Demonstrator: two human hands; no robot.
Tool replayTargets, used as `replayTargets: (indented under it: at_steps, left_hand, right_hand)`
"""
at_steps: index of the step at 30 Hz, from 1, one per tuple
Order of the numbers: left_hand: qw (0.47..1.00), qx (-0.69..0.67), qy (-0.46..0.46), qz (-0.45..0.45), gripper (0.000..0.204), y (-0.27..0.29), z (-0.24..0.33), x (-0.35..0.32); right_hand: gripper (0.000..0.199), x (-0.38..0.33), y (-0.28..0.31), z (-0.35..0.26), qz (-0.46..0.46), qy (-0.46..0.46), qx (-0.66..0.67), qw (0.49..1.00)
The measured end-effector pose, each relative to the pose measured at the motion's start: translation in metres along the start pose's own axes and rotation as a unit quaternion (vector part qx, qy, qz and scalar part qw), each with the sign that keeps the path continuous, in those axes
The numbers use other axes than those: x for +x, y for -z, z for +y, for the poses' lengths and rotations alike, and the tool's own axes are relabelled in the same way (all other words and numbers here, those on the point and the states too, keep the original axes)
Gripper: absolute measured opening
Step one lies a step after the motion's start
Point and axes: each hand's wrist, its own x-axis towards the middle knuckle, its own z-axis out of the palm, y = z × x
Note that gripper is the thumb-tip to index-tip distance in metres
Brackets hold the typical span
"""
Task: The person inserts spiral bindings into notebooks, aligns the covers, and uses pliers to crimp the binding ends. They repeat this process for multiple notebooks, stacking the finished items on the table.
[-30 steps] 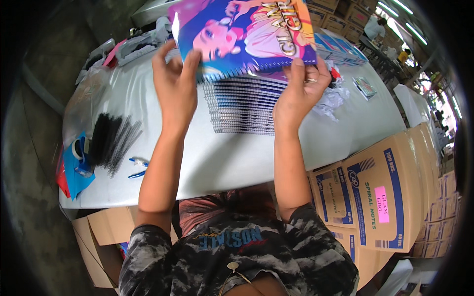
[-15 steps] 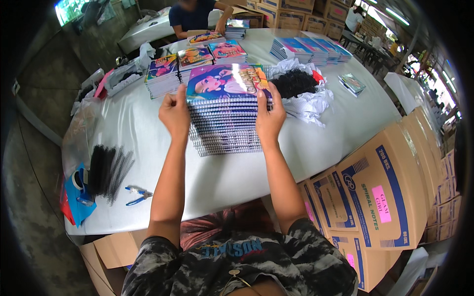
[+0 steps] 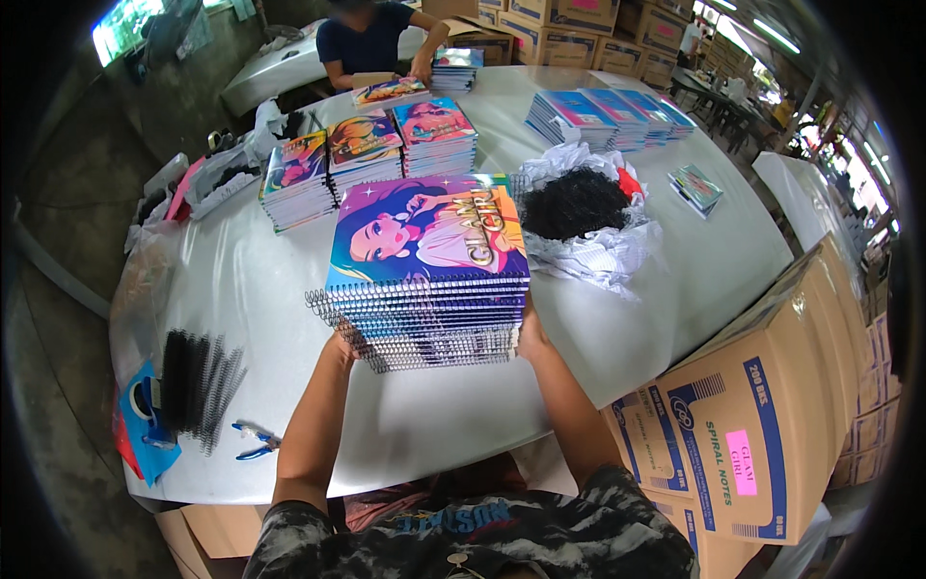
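A tall stack of spiral notebooks [image 3: 415, 236] with a purple and orange illustrated cover is in front of me, coil edges facing me. My left hand [image 3: 344, 345] grips its lower left side, the fingers mostly hidden behind the coils. On the opposite side, my right hand [image 3: 530, 335] holds the lower right edge; its fingers are partly hidden too. Just right of the stack lies a heap of black coils [image 3: 576, 203] on crumpled white wrapping [image 3: 603, 261]. Blue-handled pliers [image 3: 256, 441] rest on the table near my left forearm.
More notebook piles [image 3: 365, 145] stand beyond mine, with blue-covered piles [image 3: 608, 118] at the far right. Loose black spirals [image 3: 200, 386] and a tape roll [image 3: 145, 398] lie at left. Cartons [image 3: 743, 415] flank the table [image 3: 434, 420] at right. A person [image 3: 371, 43] works across it.
My hands have gone from the stack's upper sides down to its lower sides. The stack appears larger and closer to me. The whole view has shifted slightly.
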Motion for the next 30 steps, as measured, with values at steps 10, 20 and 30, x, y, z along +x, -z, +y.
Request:
replayTargets:
  at_steps: [10, 20, 30]
  left_hand:
    - [0.996, -0.021, -0.019, 0.085, 0.043, -0.028, -0.023, -0.008]
    - [0.960, -0.057, -0.026, -0.273, 0.066, 0.012, -0.009, -0.025]
    - [0.842, 0.311, -0.299, 0.324, 0.077, -0.046, -0.005, -0.144]
  right_hand:
    - [0.057, 0.014, 0.055, 0.022, -0.070, -0.049, 0.093, 0.992]
    - [0.051, -0.022, 0.022, 0.056, -0.039, 0.022, 0.178, 0.983]
    - [0.065, -0.070, 0.033, 0.064, 0.031, 0.273, -0.037, 0.961]
